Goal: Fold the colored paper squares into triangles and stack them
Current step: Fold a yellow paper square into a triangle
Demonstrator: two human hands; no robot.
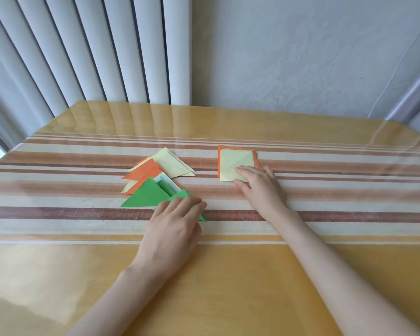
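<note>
Green folded paper triangle: my left hand, fingers straight, is pressing it against the fanned triangle stack; right hand, fingers flat, is steadying the pale-yellow paper square, likely next.

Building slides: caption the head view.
Left hand presses a green triangle beside folded triangles; right hand touches the yellow square.

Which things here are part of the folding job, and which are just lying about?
Job:
- square stack, right hand resting on it
- triangle pile
- green triangle under the left hand

Not job:
- table
- striped cloth
- blinds
- wall
</note>
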